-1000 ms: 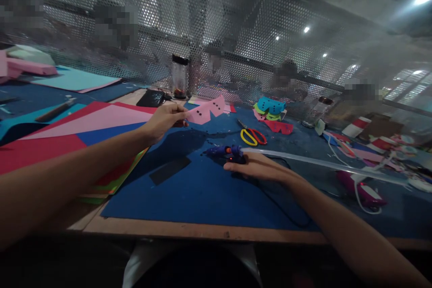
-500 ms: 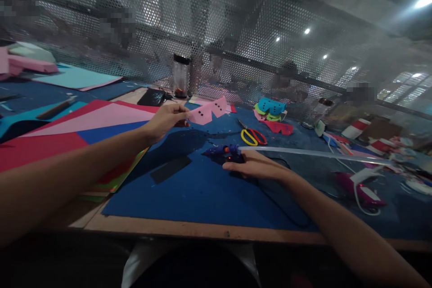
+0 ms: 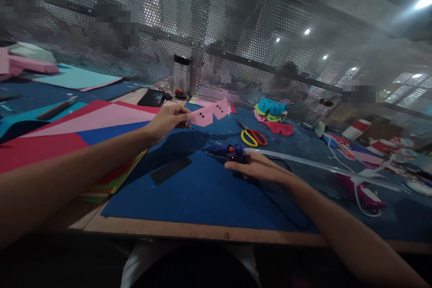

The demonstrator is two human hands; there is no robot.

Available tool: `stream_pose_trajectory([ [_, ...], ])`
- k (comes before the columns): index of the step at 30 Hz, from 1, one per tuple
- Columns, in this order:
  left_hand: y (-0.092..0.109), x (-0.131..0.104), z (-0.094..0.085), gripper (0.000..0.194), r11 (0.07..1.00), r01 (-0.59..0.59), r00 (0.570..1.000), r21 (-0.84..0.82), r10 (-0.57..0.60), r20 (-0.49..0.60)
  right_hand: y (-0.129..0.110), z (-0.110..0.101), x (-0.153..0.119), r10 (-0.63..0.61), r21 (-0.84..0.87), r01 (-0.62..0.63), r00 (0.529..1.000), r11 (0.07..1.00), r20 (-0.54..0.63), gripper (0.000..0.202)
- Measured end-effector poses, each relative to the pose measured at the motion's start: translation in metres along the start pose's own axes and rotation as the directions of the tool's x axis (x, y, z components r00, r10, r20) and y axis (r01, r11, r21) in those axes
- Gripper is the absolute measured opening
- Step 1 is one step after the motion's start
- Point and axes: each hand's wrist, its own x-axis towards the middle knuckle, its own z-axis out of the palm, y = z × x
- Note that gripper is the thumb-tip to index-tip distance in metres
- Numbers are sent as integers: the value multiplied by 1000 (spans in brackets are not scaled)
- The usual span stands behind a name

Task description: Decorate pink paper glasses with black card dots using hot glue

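Between the closed fingers of my left hand (image 3: 170,121) is one end of a pink paper cutout (image 3: 205,114), notched in the middle and marked with small black squares. It is raised above the blue mat (image 3: 189,202). My right hand (image 3: 251,165) is wrapped round a blue hot glue gun (image 3: 222,149) with its nozzle pointing left and a red light lit. A long clear glue stick (image 3: 303,158) runs out of its back to the right. Below the nozzle lies a dark flat strip (image 3: 170,170). Scissors (image 3: 250,137) with yellow and red handles rest just beyond the gun.
Coloured sheets (image 3: 67,137) cover the left side. A clear jar (image 3: 181,76) and a black phone-like object (image 3: 151,97) stand at the back. Blue (image 3: 272,105) and red cutouts (image 3: 278,127) lie beyond the scissors. A magenta glue gun (image 3: 362,191) with a cord is at right.
The glue gun in my right hand has shifted slightly right, and the rear of its glue stick has dipped. The pink cutout has moved a little down and right.
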Motion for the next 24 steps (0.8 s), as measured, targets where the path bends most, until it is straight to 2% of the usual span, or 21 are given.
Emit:
stream_pose_trajectory([
  [7,4,-6,5,23,997,-27,999,76,23,45,1,2,-2,-87,76,107,969,991,-231,45],
  [12,10,-12,11,25,995,-32,995,93,23,97,5,2,0,-118,17,133,927,991,-356,46],
  [18,10,-15,15,28,991,-38,989,126,19,144,14,4,7,-219,-125,182,871,975,-440,42],
  [24,9,-16,16,29,990,-37,988,138,15,156,14,4,9,-232,-180,165,853,970,-468,39],
])
